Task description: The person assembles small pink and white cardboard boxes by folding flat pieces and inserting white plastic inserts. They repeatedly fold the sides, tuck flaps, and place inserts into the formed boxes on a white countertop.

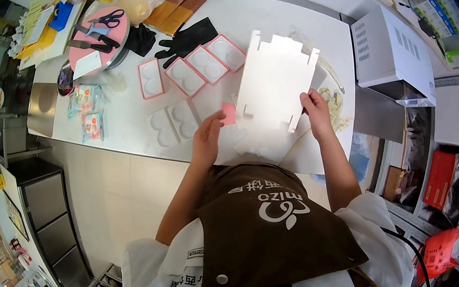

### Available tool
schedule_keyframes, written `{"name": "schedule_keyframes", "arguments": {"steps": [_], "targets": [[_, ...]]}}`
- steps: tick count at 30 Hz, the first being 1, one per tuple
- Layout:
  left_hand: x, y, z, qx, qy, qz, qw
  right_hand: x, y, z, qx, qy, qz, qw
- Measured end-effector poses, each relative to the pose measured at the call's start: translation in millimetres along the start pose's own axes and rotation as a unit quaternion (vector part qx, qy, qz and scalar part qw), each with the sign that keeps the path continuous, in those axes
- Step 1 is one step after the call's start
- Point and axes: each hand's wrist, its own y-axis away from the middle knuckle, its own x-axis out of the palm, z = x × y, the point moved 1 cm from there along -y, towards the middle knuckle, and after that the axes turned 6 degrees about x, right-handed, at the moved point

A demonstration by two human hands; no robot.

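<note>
A flat white die-cut cardboard sheet (pixel 273 80) with notched tabs is held up at a tilt over the table. My right hand (pixel 317 111) is closed on its lower right edge, thumb and fingers pinching it. My left hand (pixel 209 137) is left of the sheet, its fingers loosely bent and apart from the board. A small pink piece (pixel 228 113) shows beside the left fingertips; whether they touch it I cannot tell. Two white trays (pixel 184 119) with round hollows lie just beyond my left hand. Farther back are several pink-edged trays (pixel 206 65) with round hollows.
A pink turntable (pixel 101 41) carries scissors and dark-handled tools at the back left. Black gloves (pixel 187 40) and a brown-gold packet (pixel 179 7) lie at the back. Small plastic packs (pixel 86 99) are at left. A white appliance (pixel 391 54) stands at right, near crumpled pale material (pixel 335 107).
</note>
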Motion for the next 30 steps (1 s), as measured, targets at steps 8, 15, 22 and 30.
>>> {"name": "schedule_keyframes", "arguments": {"steps": [8, 15, 22, 30], "targets": [[37.9, 1.2, -86.9, -0.102, 0.281, 0.014, 0.954, 16.8, 41.0, 46.0, -0.006, 0.015, 0.151, 0.988], [48.5, 20.0, -98.8, -0.034, 0.301, 0.109, 0.947, 22.2, 63.7, 56.2, -0.089, 0.003, 0.157, 0.984], [39.8, 10.8, -105.1, -0.019, 0.177, 0.043, 0.983, 34.0, 81.4, 64.4, -0.099, 0.03, 0.173, 0.979], [18.4, 18.5, -126.6, -0.142, 0.07, 0.154, 0.975, 70.0, 75.1, 58.3, -0.173, 0.086, 0.059, 0.979]]}}
